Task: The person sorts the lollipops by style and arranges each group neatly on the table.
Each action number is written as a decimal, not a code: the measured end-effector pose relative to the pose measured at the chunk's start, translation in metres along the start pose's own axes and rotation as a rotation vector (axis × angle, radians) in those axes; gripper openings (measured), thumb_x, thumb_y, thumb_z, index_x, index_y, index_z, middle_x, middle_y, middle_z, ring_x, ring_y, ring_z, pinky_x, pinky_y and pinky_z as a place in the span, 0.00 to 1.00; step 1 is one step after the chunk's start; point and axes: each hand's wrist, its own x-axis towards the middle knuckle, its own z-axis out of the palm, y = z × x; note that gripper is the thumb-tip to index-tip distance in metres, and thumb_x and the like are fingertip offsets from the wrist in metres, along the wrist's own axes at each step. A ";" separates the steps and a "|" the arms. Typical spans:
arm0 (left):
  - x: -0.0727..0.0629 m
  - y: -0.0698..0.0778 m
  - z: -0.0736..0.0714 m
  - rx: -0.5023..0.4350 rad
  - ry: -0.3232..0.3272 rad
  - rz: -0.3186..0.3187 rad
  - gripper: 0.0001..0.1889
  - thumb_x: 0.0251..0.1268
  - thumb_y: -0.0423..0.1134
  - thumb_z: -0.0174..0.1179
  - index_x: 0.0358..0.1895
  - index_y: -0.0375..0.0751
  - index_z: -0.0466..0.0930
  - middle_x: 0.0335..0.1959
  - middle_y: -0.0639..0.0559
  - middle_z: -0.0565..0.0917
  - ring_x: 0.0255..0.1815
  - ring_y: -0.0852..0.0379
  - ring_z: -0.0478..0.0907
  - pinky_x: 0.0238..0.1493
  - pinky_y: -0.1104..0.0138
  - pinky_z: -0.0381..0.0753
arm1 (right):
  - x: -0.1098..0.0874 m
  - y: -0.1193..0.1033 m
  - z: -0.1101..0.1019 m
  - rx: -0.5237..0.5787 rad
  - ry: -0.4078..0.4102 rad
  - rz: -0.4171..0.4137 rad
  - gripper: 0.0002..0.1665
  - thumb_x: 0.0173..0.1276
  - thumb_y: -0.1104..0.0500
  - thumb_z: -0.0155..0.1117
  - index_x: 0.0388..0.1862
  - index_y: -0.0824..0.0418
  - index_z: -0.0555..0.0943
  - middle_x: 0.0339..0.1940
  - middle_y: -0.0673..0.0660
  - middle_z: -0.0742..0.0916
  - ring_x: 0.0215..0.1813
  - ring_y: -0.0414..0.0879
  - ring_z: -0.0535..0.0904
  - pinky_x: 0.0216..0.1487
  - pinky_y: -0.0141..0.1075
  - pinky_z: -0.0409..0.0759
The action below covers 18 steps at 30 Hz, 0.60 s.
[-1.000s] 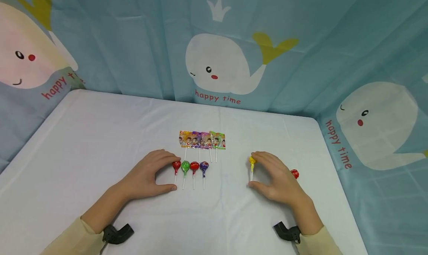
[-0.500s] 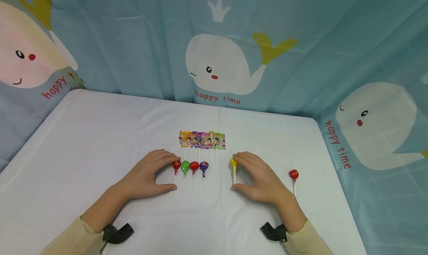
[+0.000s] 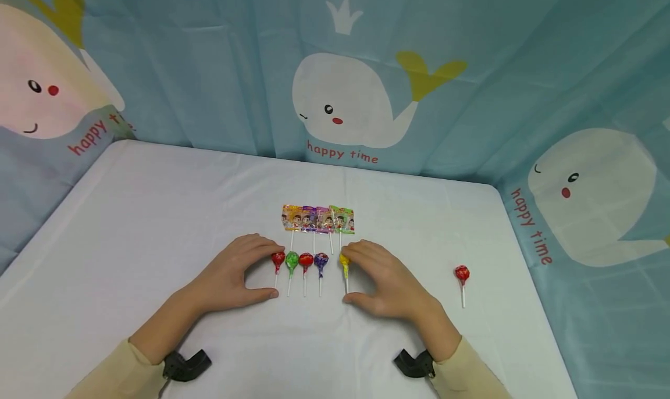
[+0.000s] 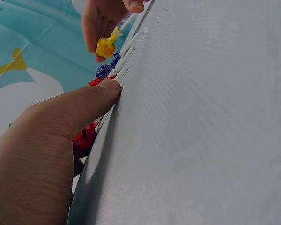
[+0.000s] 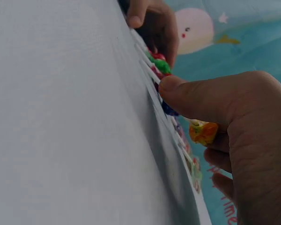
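My left hand point(image 3: 230, 275) spans the leftmost red lollipop point(image 3: 278, 262), fingers at its candy head and thumb by the stick's end. To its right a green lollipop point(image 3: 292, 262), another red lollipop point(image 3: 306, 262) and a purple lollipop point(image 3: 321, 262) lie side by side, sticks toward me. My right hand point(image 3: 384, 281) holds a yellow lollipop point(image 3: 345, 263) lengthwise between fingers and thumb, a small gap right of the purple one. In the right wrist view, the thumb covers much of the yellow lollipop point(image 5: 203, 132); only its head shows.
Behind the row lie several flat lollipops in printed wrappers point(image 3: 317, 219), overlapping, sticks toward me. A lone red lollipop point(image 3: 462, 275) lies at the right of the white-covered table point(image 3: 251, 352). A blue whale-print curtain point(image 3: 235, 85) stands behind the table.
My right hand has carried the yellow lollipop leftward, close to the purple one. The lone red lollipop at right has come into full view. My left hand keeps its place.
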 end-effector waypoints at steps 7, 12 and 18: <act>0.001 0.001 0.000 -0.004 0.000 0.006 0.42 0.56 0.59 0.83 0.74 0.51 0.80 0.70 0.59 0.81 0.72 0.51 0.74 0.77 0.45 0.67 | 0.010 -0.004 0.007 -0.019 -0.034 -0.019 0.48 0.66 0.42 0.82 0.77 0.63 0.77 0.76 0.57 0.82 0.80 0.52 0.73 0.85 0.46 0.63; 0.000 0.001 -0.001 -0.003 0.002 0.004 0.42 0.55 0.59 0.84 0.74 0.51 0.80 0.70 0.60 0.81 0.73 0.51 0.74 0.78 0.46 0.65 | 0.013 -0.002 0.012 -0.052 -0.036 -0.038 0.48 0.66 0.41 0.82 0.76 0.64 0.78 0.75 0.58 0.82 0.79 0.53 0.74 0.85 0.47 0.63; 0.000 0.002 -0.002 -0.008 0.000 0.001 0.43 0.55 0.59 0.84 0.74 0.52 0.80 0.70 0.60 0.81 0.74 0.52 0.73 0.79 0.45 0.65 | 0.015 -0.003 0.012 -0.047 -0.043 -0.035 0.48 0.65 0.41 0.83 0.76 0.63 0.78 0.75 0.57 0.82 0.80 0.52 0.74 0.86 0.45 0.61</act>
